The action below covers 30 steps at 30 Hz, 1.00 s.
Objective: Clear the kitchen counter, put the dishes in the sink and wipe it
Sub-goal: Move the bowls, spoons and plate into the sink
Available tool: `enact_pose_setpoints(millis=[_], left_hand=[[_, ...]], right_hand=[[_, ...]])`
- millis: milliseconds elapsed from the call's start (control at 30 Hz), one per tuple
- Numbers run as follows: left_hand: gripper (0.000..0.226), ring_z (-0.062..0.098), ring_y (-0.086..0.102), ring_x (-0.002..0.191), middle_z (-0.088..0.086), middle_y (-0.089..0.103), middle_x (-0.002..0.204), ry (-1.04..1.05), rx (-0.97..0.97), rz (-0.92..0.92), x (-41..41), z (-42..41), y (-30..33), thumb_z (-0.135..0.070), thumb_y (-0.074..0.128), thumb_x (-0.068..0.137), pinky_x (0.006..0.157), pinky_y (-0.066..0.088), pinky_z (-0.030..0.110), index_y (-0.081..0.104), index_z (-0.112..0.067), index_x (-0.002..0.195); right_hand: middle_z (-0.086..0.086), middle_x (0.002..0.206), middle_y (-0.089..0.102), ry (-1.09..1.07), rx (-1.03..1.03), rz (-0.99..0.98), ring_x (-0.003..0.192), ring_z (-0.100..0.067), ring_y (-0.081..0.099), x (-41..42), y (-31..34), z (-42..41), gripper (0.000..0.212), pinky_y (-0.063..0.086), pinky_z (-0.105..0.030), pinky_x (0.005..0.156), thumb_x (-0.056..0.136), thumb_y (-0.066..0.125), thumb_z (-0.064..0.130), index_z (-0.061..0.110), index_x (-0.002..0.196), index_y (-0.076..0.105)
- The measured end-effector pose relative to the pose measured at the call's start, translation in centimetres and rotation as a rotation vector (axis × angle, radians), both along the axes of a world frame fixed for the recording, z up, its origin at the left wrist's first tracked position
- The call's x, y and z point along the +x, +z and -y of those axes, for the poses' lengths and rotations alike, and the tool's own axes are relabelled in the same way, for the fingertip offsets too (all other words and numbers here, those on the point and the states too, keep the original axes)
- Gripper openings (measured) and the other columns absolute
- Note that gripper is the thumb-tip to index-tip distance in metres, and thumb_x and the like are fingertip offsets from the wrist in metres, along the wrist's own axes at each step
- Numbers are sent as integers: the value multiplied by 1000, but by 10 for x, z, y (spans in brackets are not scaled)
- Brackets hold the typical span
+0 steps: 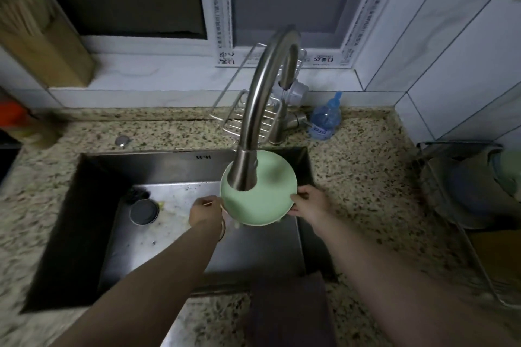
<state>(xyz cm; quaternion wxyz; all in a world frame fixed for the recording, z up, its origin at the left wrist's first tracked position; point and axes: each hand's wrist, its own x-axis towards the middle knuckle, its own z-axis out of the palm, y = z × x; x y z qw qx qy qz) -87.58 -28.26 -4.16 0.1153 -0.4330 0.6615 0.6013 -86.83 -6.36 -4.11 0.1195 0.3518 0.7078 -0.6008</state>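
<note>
- The speckled stone counter (352,166) runs around your steel sink (158,166), with a dark cloth (287,310) draped over the sink's near edge.
- Window frame (220,8): strips of printed writing run along it, too blurred to read.
- The faucet (262,110) arches over the sink, its spout in front of the plate.
- You hold the green plate (262,203) tilted above the sink's right side.
- Your right hand (310,200) grips the plate's right rim, thumb on top.
- Your left hand (205,210) is at the left rim; its fingers are hidden, so I cannot tell its grasp.
- A blue bottle (324,118) stands behind the faucet; its label is unreadable.
- The round drain (143,212) sits on the sink floor.
</note>
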Motion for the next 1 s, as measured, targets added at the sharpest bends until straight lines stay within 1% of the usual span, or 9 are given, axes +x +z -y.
enact_pose_setpoints(millis=[133, 300, 433, 533, 633, 700, 833, 900, 1000], left_hand=[[13, 35, 69, 88, 10, 74, 91, -19, 37, 7, -2, 67, -52, -32, 67, 76, 86, 57, 47, 69, -19, 75], [11, 32, 71, 78, 5, 73, 74, -42, 26, 32, 5, 149, -71, -31, 63, 68, 81, 59, 48, 71, -24, 73], [8, 34, 72, 85, 10, 74, 82, -12, 95, 71, 10, 211, -112, -22, 69, 63, 86, 57, 50, 72, -23, 71], [16, 30, 67, 76, 12, 71, 82, 16, 142, 140, 13, 234, -94, -10, 72, 73, 82, 58, 43, 74, -12, 89], [15, 21, 60, 69, 11, 67, 82, -29, 222, 203, 13, 252, -102, -3, 64, 87, 64, 52, 27, 69, -6, 101], [14, 18, 60, 69, 10, 66, 83, -69, 227, 242, 16, 264, -120, -8, 62, 90, 60, 49, 26, 68, -7, 103], [15, 18, 65, 81, 3, 65, 114, -190, 208, 339, 20, 281, -156, -17, 61, 90, 67, 48, 27, 71, -14, 101], [20, 22, 65, 87, 6, 66, 109, -225, 208, 382, 20, 285, -170, -15, 61, 90, 67, 47, 28, 69, -13, 109], [22, 24, 62, 86, 11, 66, 100, -248, 213, 396, 21, 284, -176, -10, 57, 92, 64, 45, 27, 63, -12, 114]], right_hand=[[-20, 119, 63, 102, -22, 47, 99, -34, 69, 3, -12, 40, 15, 62, -34, 70, 96, 58, 4, 6, 110, 61], [-22, 118, 64, 218, -115, 89, 97, -34, 69, -2, -22, 108, 16, 62, -33, 71, 98, 56, 3, 3, 114, 56], [-23, 114, 66, 305, -95, 176, 92, -31, 69, -5, -36, 159, 34, 61, -37, 77, 95, 62, 6, 0, 127, 53], [-21, 108, 64, 311, -63, 249, 89, -28, 66, -5, -51, 192, 38, 59, -33, 74, 92, 65, 2, 0, 127, 52], [-19, 84, 62, 334, 62, 302, 69, -27, 60, -2, -77, 219, 9, 55, -39, 69, 87, 65, -6, -2, 94, 63], [-15, 66, 59, 424, 163, 355, 60, -24, 54, 3, -99, 232, 10, 51, -37, 62, 80, 65, -3, -6, 71, 64], [-12, 72, 60, 479, 183, 401, 71, -22, 56, 11, -144, 239, 22, 43, -34, 66, 77, 65, 5, -10, 92, 69], [-7, 75, 62, 487, 186, 410, 73, -20, 56, 11, -134, 251, 18, 43, -27, 64, 85, 62, 3, 0, 99, 73], [-4, 85, 63, 445, 175, 417, 77, -21, 58, 12, -134, 258, 34, 41, -22, 58, 90, 61, 5, 20, 120, 68]])
